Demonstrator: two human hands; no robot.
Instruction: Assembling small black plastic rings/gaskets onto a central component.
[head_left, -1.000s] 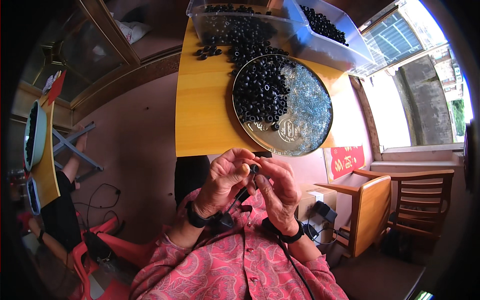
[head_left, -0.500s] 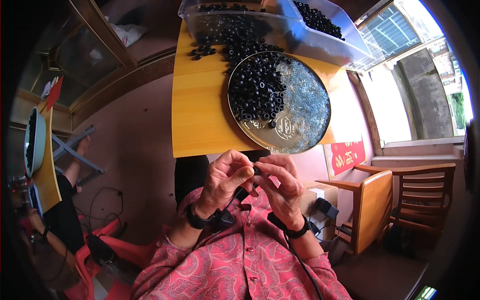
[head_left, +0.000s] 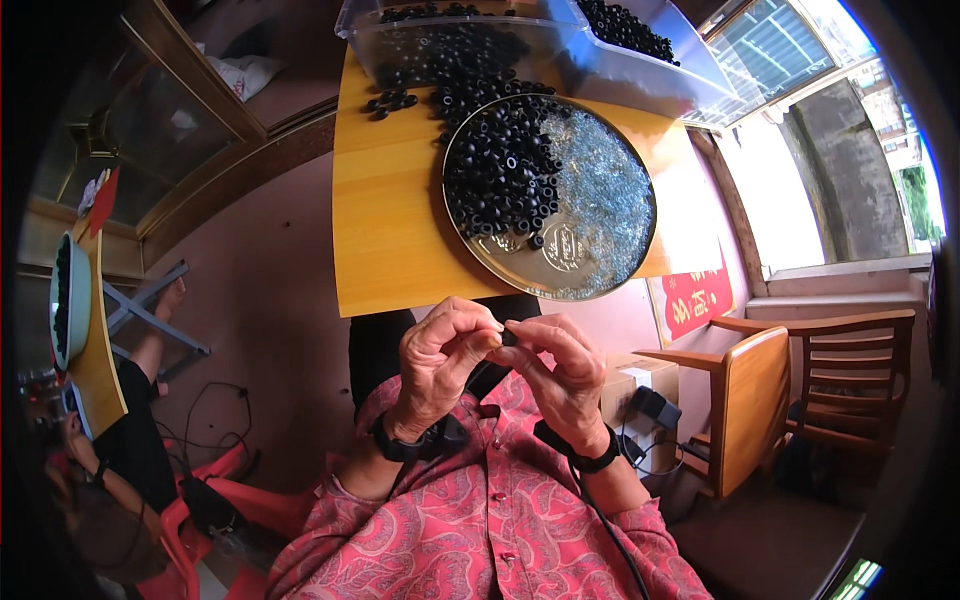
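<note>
My left hand and my right hand meet fingertip to fingertip just short of the table's near edge. A small black ring-like part shows between the thumb and fingers of my right hand. My left thumb and forefinger are pinched together against it; what they hold, if anything, is too small to make out. Beyond my hands lies a round metal tray, its left side heaped with black rings and its right side with small clear pieces.
The tray rests on a yellow wooden table. Behind it are clear plastic bins with more black parts. At right stand a wooden chair and a cardboard box. Another person's arm is at far left, near a pale bowl.
The view has shifted slightly, so the table and tray sit a little further left. My hands stay together at the black part, with only small finger movements.
</note>
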